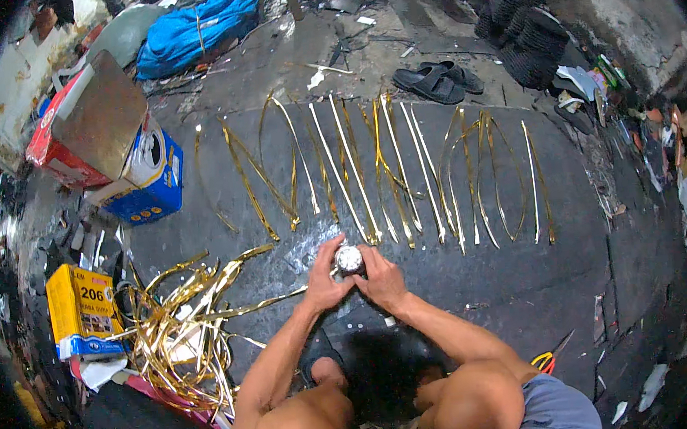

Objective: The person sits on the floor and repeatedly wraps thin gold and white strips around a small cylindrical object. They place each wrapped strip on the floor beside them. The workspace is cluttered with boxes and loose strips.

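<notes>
1. Hands meet at the centre of the frame, low over a dark mat (529,280). Both forearms rise from the lower edge, above the person's bare knees.
2. Left hand (323,283) has its fingers curled around the left side of a small round tin (350,258), grasping it.
3. Right hand (381,275) grips the tin from the right, fingers bent over its rim; the tin's pale top faces up between the two hands.
4. Gold strips (389,170) lie side by side in a row across the mat, just above the hands, some straight, some bowed.
5. Tangle of gold strips (181,318) sits at lower left, near the left forearm.
6. Yellow box (82,307) stands at the left edge, beside the tangle.
7. Blue box (149,186) and a red box (60,149) with a brown flap sit at upper left.
8. Black sandals (438,82) lie at upper centre, beyond the strips.
9. Scissors (546,358) with yellow handles lie at lower right, by the right knee.
</notes>
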A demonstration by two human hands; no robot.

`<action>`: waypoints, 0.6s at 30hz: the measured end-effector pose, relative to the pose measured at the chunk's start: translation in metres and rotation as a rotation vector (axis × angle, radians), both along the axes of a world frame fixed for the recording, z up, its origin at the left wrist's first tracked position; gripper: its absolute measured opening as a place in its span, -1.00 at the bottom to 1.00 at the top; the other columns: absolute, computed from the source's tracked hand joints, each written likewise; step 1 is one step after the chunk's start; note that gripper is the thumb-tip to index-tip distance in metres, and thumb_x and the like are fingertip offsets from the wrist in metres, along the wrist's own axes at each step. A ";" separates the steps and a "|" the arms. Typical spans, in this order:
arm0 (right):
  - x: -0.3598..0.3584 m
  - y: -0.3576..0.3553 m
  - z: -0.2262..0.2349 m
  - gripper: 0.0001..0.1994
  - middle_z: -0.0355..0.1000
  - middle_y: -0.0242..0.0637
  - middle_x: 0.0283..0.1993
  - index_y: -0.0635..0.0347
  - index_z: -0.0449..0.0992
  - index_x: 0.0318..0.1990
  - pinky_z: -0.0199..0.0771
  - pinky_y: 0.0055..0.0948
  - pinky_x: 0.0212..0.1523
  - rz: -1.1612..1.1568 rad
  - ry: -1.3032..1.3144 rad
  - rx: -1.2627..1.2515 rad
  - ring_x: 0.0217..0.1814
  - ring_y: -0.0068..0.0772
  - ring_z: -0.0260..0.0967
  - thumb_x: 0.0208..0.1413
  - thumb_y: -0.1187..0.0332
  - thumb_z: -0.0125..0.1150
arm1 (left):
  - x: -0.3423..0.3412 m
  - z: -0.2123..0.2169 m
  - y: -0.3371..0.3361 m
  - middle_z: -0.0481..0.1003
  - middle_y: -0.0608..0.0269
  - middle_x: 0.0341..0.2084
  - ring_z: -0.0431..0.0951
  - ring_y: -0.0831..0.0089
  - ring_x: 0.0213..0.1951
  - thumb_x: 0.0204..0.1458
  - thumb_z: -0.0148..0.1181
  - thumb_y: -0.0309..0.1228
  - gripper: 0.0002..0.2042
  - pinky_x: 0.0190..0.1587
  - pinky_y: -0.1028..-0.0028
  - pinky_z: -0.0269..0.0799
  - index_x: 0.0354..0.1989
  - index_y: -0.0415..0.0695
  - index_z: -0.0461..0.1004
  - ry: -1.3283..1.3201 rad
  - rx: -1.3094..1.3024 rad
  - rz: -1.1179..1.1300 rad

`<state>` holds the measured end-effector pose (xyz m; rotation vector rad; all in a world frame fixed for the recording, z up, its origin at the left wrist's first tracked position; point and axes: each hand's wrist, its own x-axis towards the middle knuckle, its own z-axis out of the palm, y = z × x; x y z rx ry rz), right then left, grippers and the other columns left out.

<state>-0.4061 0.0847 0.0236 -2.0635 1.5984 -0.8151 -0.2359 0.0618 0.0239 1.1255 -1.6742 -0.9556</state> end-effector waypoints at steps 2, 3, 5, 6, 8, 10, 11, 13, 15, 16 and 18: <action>-0.010 -0.010 0.001 -0.45 0.48 -0.03 0.04 0.21 0.37 0.16 0.59 -0.12 -0.03 0.033 -0.143 0.084 0.00 0.03 0.53 -0.05 0.46 0.39 | -0.006 -0.010 -0.009 0.51 0.01 0.06 0.51 0.05 0.14 -0.22 0.43 -0.51 -0.35 0.18 0.25 0.44 0.18 -0.17 0.40 -0.062 0.029 -0.038; -0.013 -0.015 -0.001 -0.47 0.49 -0.03 0.03 0.21 0.37 0.14 0.59 -0.14 -0.03 0.063 -0.223 0.125 -0.01 0.01 0.54 -0.04 0.49 0.37 | -0.003 -0.014 -0.009 0.52 0.03 0.05 0.53 0.11 0.13 -0.22 0.42 -0.51 -0.35 0.18 0.26 0.45 0.18 -0.16 0.41 -0.102 0.073 -0.035; -0.020 -0.027 -0.010 -0.53 0.51 -0.04 -0.01 0.23 0.40 0.10 0.57 -0.19 0.00 -0.042 -0.349 0.293 -0.02 -0.04 0.54 -0.03 0.53 0.31 | 0.003 -0.013 -0.010 0.55 0.02 -0.01 0.59 0.13 0.06 -0.18 0.42 -0.52 -0.40 0.12 0.29 0.48 0.15 -0.15 0.42 -0.193 0.057 -0.042; -0.025 -0.034 -0.018 -0.56 0.52 -0.05 -0.03 0.23 0.41 0.07 0.57 -0.22 0.01 -0.093 -0.407 0.380 -0.02 -0.07 0.54 -0.02 0.55 0.28 | 0.003 -0.013 -0.012 0.56 0.02 -0.03 0.60 0.12 0.05 -0.18 0.42 -0.52 -0.40 0.11 0.28 0.49 0.14 -0.15 0.42 -0.174 0.090 -0.053; -0.030 -0.052 -0.040 -0.68 0.57 -0.10 -0.13 0.23 0.50 -0.05 0.55 -0.22 -0.07 -0.150 -0.313 0.230 -0.08 -0.15 0.56 -0.02 0.49 0.30 | 0.002 -0.013 -0.015 0.57 0.01 -0.06 0.61 0.11 0.03 -0.19 0.43 -0.52 -0.41 0.09 0.27 0.49 0.13 -0.14 0.43 -0.130 0.149 -0.071; -0.034 -0.071 -0.061 -0.73 0.60 -0.15 -0.25 0.20 0.56 -0.12 0.55 -0.23 -0.13 -0.234 -0.279 0.462 -0.18 -0.17 0.58 -0.03 0.42 0.36 | -0.005 -0.008 -0.016 0.57 -0.03 -0.09 0.59 -0.02 0.02 -0.09 0.43 -0.49 -0.49 0.05 0.23 0.50 0.10 -0.17 0.42 -0.193 0.061 -0.053; -0.048 -0.080 -0.078 -0.78 0.61 -0.18 -0.34 0.18 0.61 -0.21 0.55 -0.28 -0.18 -0.232 -0.312 0.494 -0.26 -0.22 0.59 -0.05 0.38 0.39 | -0.014 -0.003 -0.020 0.56 -0.03 -0.09 0.58 -0.02 0.03 -0.09 0.41 -0.51 -0.49 0.05 0.23 0.50 0.10 -0.17 0.42 -0.192 0.042 -0.067; -0.020 -0.077 -0.072 -0.82 0.62 -0.22 -0.34 0.17 0.62 -0.25 0.55 -0.36 -0.22 -0.195 -0.329 0.486 -0.30 -0.38 0.58 -0.07 0.42 0.39 | 0.005 -0.009 -0.014 0.55 -0.04 -0.10 0.58 -0.02 0.02 -0.09 0.38 -0.55 -0.51 0.04 0.22 0.49 0.08 -0.18 0.42 -0.228 0.037 -0.038; -0.023 -0.077 -0.078 -0.83 0.62 -0.28 -0.36 0.17 0.62 -0.27 0.56 -0.41 -0.23 -0.173 -0.358 0.510 -0.33 -0.45 0.56 -0.08 0.46 0.39 | 0.005 -0.009 -0.011 0.54 -0.05 -0.12 0.58 -0.03 0.01 -0.10 0.36 -0.56 -0.52 0.03 0.21 0.48 0.06 -0.18 0.42 -0.184 0.005 -0.045; -0.023 -0.078 -0.082 -0.82 0.61 -0.29 -0.37 0.17 0.62 -0.26 0.56 -0.40 -0.21 -0.173 -0.392 0.518 -0.32 -0.44 0.56 -0.08 0.45 0.39 | 0.007 -0.009 -0.012 0.54 -0.05 -0.13 0.57 -0.04 0.00 -0.09 0.36 -0.56 -0.53 0.03 0.20 0.48 0.06 -0.18 0.42 -0.151 -0.010 -0.050; -0.033 -0.082 -0.091 -0.84 0.60 -0.28 -0.35 0.17 0.61 -0.27 0.55 -0.42 -0.19 -0.157 -0.390 0.520 -0.29 -0.46 0.55 -0.06 0.46 0.35 | 0.003 -0.011 -0.017 0.54 -0.09 -0.05 0.55 -0.03 0.06 -0.12 0.36 -0.51 -0.46 0.11 0.19 0.46 0.12 -0.20 0.40 -0.169 0.098 -0.077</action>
